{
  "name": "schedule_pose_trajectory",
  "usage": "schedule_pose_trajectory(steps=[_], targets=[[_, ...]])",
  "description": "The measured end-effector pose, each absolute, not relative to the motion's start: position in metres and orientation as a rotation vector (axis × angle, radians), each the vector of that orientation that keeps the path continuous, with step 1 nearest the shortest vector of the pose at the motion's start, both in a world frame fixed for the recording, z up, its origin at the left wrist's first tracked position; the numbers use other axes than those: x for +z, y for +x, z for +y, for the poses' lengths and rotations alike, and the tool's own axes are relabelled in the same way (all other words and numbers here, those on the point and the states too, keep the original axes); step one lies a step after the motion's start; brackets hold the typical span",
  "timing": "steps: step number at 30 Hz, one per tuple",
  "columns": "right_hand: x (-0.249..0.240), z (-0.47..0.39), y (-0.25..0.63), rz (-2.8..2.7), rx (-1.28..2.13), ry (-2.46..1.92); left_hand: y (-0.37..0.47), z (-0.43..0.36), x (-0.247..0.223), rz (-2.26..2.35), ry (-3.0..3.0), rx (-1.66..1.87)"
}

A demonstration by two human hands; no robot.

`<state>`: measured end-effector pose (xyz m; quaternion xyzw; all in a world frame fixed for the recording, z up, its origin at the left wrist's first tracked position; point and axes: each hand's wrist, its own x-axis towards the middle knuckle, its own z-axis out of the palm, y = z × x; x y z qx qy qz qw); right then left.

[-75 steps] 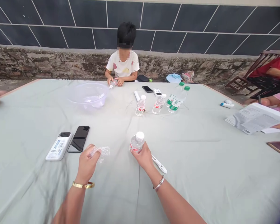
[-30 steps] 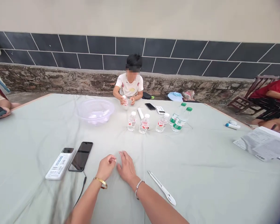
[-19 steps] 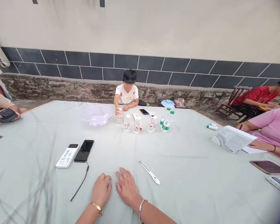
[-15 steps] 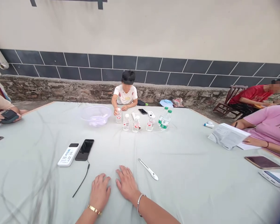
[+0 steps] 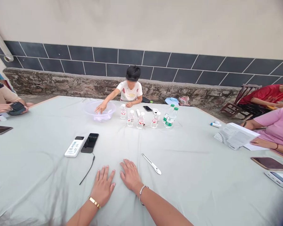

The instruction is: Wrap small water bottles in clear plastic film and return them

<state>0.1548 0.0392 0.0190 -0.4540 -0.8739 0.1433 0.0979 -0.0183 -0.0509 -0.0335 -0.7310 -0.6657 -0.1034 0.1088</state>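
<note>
My left hand [image 5: 103,186] lies flat on the pale tablecloth [image 5: 191,188], fingers spread, holding nothing. Beside it on the right, my right hand [image 5: 130,174] also rests palm down and holds nothing. A white cutter [image 5: 152,164] lies just right of my right hand. Beyond my left hand are a black phone [image 5: 90,143] with a short black cable [image 5: 89,170] and a white power bank [image 5: 74,147]. Several small clear bottles [image 5: 140,121] stand farther back, beside two green-capped bottles [image 5: 171,118].
Across the table, a person's hand [image 5: 101,107] reaches into a translucent purple basin [image 5: 100,116]. Papers [image 5: 235,135], a phone [image 5: 270,163] and a white device [image 5: 279,179] lie at the right. At the left, another person holds a dark device [image 5: 17,108].
The person opposite has let go of a small bottle and stretched an arm into the basin. The fingers of my left hand have spread wider. The camera view has shifted slightly.
</note>
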Motion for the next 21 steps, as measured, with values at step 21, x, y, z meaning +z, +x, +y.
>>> schedule_pose_trajectory(steps=[21], targets=[[0.04,0.203,0.047,-2.059,0.742,-1.471,-0.007,-0.064,-0.047,-1.922,-2.14,-0.392]])
